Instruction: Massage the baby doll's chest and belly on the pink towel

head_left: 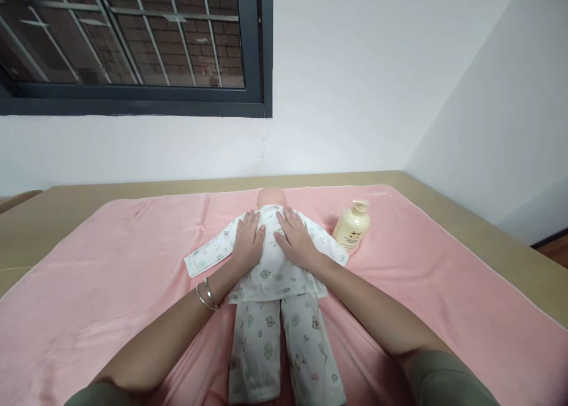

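A baby doll (271, 282) in white printed pyjamas lies stretched out in front of me, its bald head at the far end and its legs toward me. The face does not show. My left hand (249, 240) rests flat on the left side of the doll's upper body, fingers extended. On the right side of it my right hand (296, 239) lies the same way, palm down. Both hands are open and grasp nothing. Just beyond the doll's right-hand sleeve stands a cream pump bottle (352, 225), leaning a little.
Under the doll spreads a pink blanket (146, 258) with some wrinkles, on a tan padded surface (426, 199). A white wall (337, 98) rises right behind it. At the upper left is a dark-framed barred window (260, 51).
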Demonstrator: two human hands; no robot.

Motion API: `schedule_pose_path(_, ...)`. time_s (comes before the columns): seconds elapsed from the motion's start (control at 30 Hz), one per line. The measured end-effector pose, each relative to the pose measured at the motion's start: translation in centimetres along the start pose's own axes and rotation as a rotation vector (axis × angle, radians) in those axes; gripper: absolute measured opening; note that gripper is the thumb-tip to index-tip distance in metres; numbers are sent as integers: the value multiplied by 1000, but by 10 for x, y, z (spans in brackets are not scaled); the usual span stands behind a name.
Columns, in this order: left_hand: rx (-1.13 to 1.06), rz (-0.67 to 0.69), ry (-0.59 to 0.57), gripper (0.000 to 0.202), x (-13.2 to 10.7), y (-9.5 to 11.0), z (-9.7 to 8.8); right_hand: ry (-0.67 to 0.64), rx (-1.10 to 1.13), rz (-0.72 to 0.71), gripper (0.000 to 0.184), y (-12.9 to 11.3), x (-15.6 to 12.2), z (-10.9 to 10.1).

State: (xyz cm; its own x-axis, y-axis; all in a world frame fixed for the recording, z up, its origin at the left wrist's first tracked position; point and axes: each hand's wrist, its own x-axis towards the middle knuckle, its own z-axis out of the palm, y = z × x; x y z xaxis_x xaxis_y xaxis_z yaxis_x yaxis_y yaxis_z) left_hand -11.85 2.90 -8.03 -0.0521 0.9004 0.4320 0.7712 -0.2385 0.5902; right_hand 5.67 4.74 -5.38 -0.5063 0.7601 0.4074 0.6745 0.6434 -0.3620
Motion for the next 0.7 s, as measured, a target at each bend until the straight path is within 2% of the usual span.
schedule_pose_path(0.2, 3, 20, 43, 51, -3, 0, 1, 18, 18, -15, 57, 3, -5, 5)
schedule_pose_path(0.37, 10, 17, 81, 50, -8, 4, -2, 22, 49, 49, 56, -6, -2, -4)
schedule_pose_path(0.5, 127, 38, 136, 47, -18, 15, -3, 66, 62, 108, 49, -3, 11, -11)
schedule_pose_path(0.6, 207, 84, 112, 47, -22, 23, -6, 39, -3, 52, 49, 0, 16, -11)
schedule_pose_path(0.7, 163, 73, 47, 47, -14, 21, -12, -2, -80, 68, 52, -16, 2, -7)
